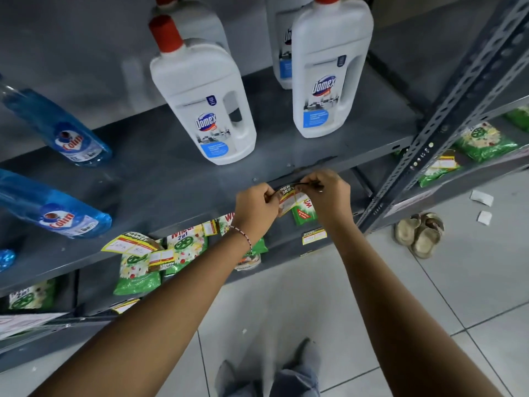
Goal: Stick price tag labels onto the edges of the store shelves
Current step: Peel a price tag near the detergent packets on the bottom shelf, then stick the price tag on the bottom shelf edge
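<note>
A yellow, red and white price tag label (289, 197) is pinched between both hands at the front edge of the grey metal shelf (177, 193). My left hand (255, 209) grips its left end. My right hand (329, 193) grips its right end and also pinches a thin clear strip above the label. The label hangs just below the shelf edge, partly covered by my fingers. Another label (130, 244) sticks to the same edge further left, and one more label (314, 236) sits on the shelf edge below.
White Domex bottles (206, 104) and blue Colin bottles (60, 130) stand on the shelf. Green detergent packets (183, 247) lie on the lower shelf. A perforated upright post (446, 110) is at right. Sandals (419, 233) and paper scraps (482, 197) lie on the tiled floor.
</note>
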Action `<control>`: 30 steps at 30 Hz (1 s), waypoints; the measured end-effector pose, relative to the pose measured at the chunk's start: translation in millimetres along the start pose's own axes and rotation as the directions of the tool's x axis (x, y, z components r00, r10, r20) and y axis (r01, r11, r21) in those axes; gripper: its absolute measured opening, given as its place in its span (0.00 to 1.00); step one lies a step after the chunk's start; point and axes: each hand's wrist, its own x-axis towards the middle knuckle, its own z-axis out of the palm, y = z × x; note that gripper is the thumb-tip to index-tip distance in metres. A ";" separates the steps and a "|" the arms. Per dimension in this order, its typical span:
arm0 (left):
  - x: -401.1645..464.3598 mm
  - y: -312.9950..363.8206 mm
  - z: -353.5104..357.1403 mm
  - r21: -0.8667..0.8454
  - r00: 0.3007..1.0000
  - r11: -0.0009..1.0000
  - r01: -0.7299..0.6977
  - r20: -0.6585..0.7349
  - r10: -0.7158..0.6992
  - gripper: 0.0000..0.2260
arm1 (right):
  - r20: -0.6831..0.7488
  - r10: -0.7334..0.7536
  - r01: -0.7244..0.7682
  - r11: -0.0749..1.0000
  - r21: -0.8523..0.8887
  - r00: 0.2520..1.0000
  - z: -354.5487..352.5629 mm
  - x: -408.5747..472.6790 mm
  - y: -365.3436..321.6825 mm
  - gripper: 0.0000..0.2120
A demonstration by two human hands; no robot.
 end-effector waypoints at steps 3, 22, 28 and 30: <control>2.2 6.5 -0.8 0.066 1.000 0.998 0.006 -0.019 -0.005 0.12 | -0.051 0.032 -0.033 0.999 -0.012 0.998 8.1 -0.3 -0.2 0.06; -42.2 -78.7 -177.0 0.380 0.981 0.912 -0.154 -0.053 0.187 0.04 | 0.257 0.279 -0.318 0.940 0.121 0.925 119.5 -87.5 -71.4 0.02; -64.3 -133.9 -240.0 0.297 0.999 0.954 -0.038 -0.024 0.047 0.04 | 0.468 0.131 -0.229 0.961 0.158 0.874 201.7 -124.4 -151.8 0.10; -74.0 -148.9 -249.9 0.206 0.995 0.978 0.005 -0.100 0.016 0.03 | 0.426 0.084 -0.155 0.979 0.133 0.901 216.7 -136.0 -163.1 0.07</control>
